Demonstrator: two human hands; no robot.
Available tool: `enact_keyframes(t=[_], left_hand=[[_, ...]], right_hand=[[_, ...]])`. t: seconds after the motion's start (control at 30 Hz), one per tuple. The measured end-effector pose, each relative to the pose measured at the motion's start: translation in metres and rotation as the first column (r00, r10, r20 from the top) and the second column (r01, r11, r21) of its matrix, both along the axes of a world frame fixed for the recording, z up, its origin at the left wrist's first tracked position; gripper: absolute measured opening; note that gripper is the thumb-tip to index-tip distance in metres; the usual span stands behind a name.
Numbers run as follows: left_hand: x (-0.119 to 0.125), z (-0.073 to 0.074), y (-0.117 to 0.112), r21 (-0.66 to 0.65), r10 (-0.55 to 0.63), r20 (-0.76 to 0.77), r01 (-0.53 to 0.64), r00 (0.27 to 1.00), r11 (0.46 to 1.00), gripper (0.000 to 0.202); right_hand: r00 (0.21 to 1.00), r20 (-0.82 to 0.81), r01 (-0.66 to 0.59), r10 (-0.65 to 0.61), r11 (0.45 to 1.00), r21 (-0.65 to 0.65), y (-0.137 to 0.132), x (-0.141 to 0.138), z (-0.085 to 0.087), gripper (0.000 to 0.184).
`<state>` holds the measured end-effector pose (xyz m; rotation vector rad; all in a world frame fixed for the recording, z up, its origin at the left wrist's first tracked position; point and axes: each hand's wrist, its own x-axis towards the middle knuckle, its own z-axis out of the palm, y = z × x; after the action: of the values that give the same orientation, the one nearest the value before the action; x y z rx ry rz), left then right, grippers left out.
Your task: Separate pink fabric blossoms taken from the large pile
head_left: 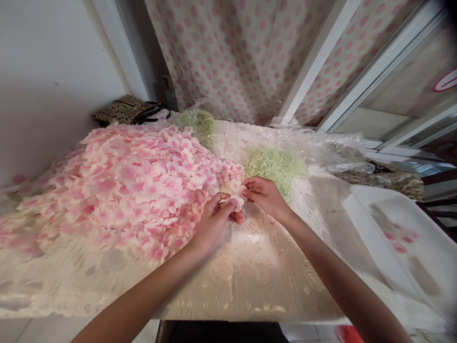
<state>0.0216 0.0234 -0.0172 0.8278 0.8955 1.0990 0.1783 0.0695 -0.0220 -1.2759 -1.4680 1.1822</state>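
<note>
Between my two hands is a pale pink artificial flower (237,203). My left hand (216,216) pinches it from the left, thumb on top. On its far right side, my right hand (262,193) has its fingertips drawn together at the petals; whether they grip a petal or some small part there is too fine to make out. A large heap of pink and white artificial blossoms (132,176) lies just left of my left hand. Light green stringy filler (273,166) sits right behind my right hand.
A white plastic tray (360,224) with several pink flower pieces stands at the right. Clear plastic wrapping (317,145) lies at the back right. A patterned bag (124,109) is at the back left, near a bundle of green filler (200,126). A dotted curtain (228,57) hangs behind.
</note>
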Motion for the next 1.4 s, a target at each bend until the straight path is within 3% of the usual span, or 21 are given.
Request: enact_keyframes(t=[0.13,0.27,0.43,0.67,0.8,1.03,1.23,1.4], left_hand=[[-0.001,0.0,0.002,-0.006,0.022,-0.032,-0.022,0.999,1.0,0.017],[-0.001,0.002,0.002,0.007,0.001,-0.037,0.0,0.999,1.0,0.017],[-0.002,-0.002,0.002,0.043,0.025,-0.083,-0.021,0.996,0.999,0.014],[-0.002,-0.007,0.001,0.036,-0.011,-0.055,0.013,0.998,0.999,0.015],[0.001,-0.004,-0.001,0.082,-0.025,-0.112,0.034,0.993,0.996,0.016],[0.005,-0.006,-0.005,0.178,-0.064,-0.188,0.098,0.98,0.979,0.015],[0.006,-0.016,-0.004,0.349,0.042,-0.358,0.092,0.933,0.932,0.013],[0.007,-0.02,-0.004,0.349,0.06,-0.387,0.086,0.92,0.933,0.013]], right_hand=[[1.0,-0.002,0.008,-0.008,0.999,0.038,-0.011,0.008,-0.003,0.019],[1.0,-0.008,0.023,-0.022,0.991,0.132,-0.026,0.013,-0.002,0.005],[0.995,-0.085,0.069,-0.047,0.958,0.279,-0.042,0.013,-0.006,0.014],[0.988,-0.155,0.059,-0.029,0.98,0.19,-0.058,0.011,-0.006,0.016],[0.985,-0.142,0.12,-0.1,0.983,0.138,-0.064,0.005,-0.007,0.002],[0.979,-0.2,0.046,-0.034,0.997,0.056,-0.069,-0.004,-0.011,0.035],[0.983,-0.18,-0.04,0.048,0.998,0.045,-0.077,-0.002,-0.004,0.029],[0.982,-0.181,-0.051,0.053,0.999,0.017,-0.079,-0.002,-0.007,0.036]])
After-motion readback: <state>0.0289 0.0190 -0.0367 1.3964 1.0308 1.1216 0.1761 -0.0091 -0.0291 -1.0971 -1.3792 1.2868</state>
